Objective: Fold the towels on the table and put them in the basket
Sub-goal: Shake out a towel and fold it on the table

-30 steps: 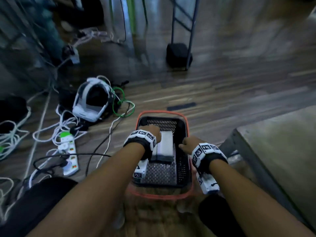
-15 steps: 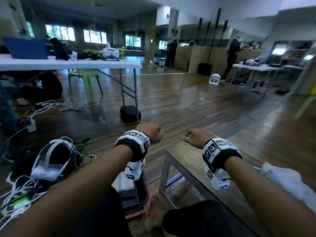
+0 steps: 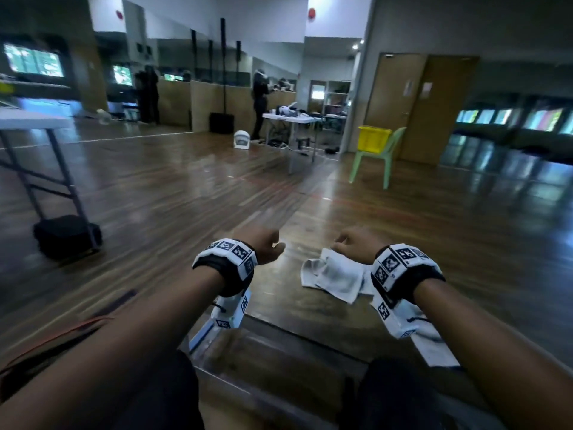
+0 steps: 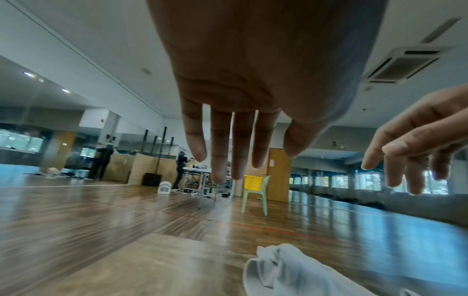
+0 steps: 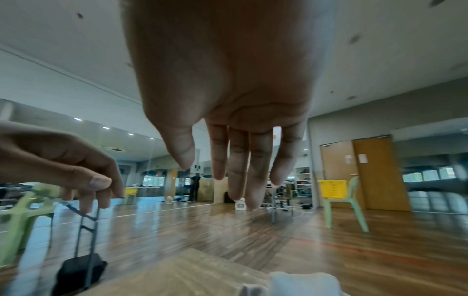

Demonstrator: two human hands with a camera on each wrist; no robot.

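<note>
Empty hands [image 3: 268, 245] above crumpled towel [image 3: 333, 276]

Both hands [image 3: 307, 248] moved from basket to towel [image 3: 336, 274].

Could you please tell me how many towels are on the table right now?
2: a crumpled towel below the right hand, and another towel partly hidden under that forearm.

Bare table [image 3: 279, 293] lies left of the crumpled towel [image 3: 336, 274].
</note>
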